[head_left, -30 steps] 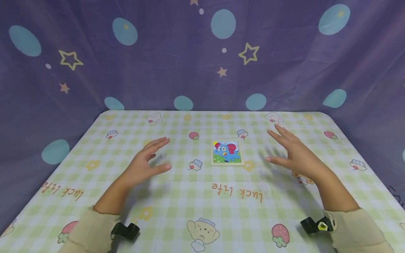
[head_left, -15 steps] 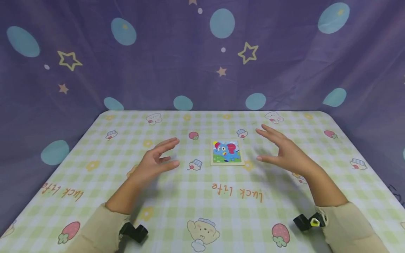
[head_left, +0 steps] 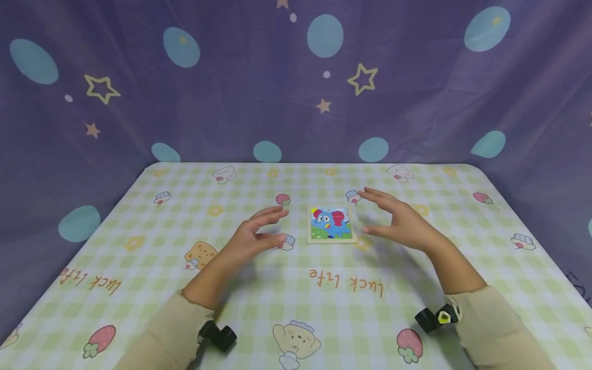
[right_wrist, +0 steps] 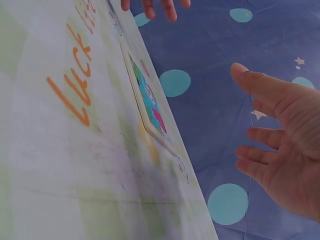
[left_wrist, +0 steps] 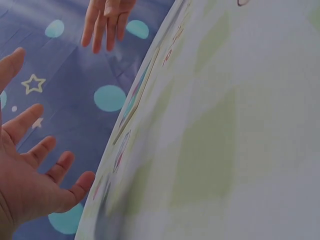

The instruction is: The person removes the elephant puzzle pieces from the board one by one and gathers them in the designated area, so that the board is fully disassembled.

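A small square picture puzzle (head_left: 331,224) with a pale frame and a blue, red-eared elephant lies flat on the checked tablecloth. To its left, my left hand (head_left: 254,236) hovers over the cloth, fingers loosely bent and nothing in them. My right hand (head_left: 398,221) hangs just right of the puzzle, thumb apart from the fingers, also holding nothing. Both palms face inward, with the puzzle between them. The right wrist view shows the puzzle (right_wrist: 147,97) edge-on, with the right hand (right_wrist: 285,145) beside it. In the left wrist view, the relaxed fingers of the left hand (left_wrist: 40,175) are spread.
The table (head_left: 296,303) wears a green-and-white checked cloth printed with cakes, strawberries and lettering. A purple curtain (head_left: 240,92) with stars and blue ovals hangs behind it. Dark wrist cameras (head_left: 217,336) sit at both sleeves.
Both hands have moved inward toward the puzzle, the left hand going right and the right hand going left. The puzzle has stayed in place.
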{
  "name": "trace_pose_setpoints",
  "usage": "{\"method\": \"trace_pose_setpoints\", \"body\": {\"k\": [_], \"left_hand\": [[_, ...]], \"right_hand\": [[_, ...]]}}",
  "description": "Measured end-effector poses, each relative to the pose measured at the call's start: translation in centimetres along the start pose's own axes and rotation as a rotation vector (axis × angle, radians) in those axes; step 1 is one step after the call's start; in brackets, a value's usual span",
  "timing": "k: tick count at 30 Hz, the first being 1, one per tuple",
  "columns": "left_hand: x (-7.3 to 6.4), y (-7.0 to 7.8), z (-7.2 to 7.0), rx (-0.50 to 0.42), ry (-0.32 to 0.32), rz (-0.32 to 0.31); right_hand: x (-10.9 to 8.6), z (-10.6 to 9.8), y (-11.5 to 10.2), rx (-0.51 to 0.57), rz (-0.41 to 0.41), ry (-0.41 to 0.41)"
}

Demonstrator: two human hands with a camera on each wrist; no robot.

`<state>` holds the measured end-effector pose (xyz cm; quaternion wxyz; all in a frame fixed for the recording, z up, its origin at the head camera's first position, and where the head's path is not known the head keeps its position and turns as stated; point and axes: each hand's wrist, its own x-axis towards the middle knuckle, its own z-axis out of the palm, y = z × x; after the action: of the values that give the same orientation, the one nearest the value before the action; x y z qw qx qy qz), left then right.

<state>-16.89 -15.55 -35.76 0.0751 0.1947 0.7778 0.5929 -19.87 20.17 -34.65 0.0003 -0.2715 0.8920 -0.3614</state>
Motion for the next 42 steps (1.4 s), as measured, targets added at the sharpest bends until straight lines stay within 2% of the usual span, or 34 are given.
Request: {"method": "trace_pose_setpoints", "body": {"k": [6,11,17,23,30,37,42], "left_hand": [[0.8,0.0,1.0,0.019,0.006,-0.029],[1.7,0.0,1.9,0.006,-0.022,-0.081],[2.5,0.1,2.8,0.02,-0.055,-0.135],[3.6,0.2,3.7,0.019,-0.055,-0.156],[5.1,0.8,4.9,0.112,-0.054,-0.144],[6.9,0.1,5.7,0.242,-0.066,-0.138],[8.0,-0.1,6.2,0.364,-0.073,-0.177]], "right_hand": [[1.0,0.5,0.0,0.088,-0.008,-0.008],[1.9,1.0,0.5,0.159,-0.022,-0.015],[2.7,1.5,1.0,0.156,-0.041,-0.017],[3.8,1.8,1.5,0.116,-0.002,-0.058],[5.5,1.8,1.8,0.049,0.022,-0.106],[6.9,2.2,2.6,-0.076,0.044,-0.147],[7.5,2.8,2.8,-0.112,0.102,-0.147]]}}
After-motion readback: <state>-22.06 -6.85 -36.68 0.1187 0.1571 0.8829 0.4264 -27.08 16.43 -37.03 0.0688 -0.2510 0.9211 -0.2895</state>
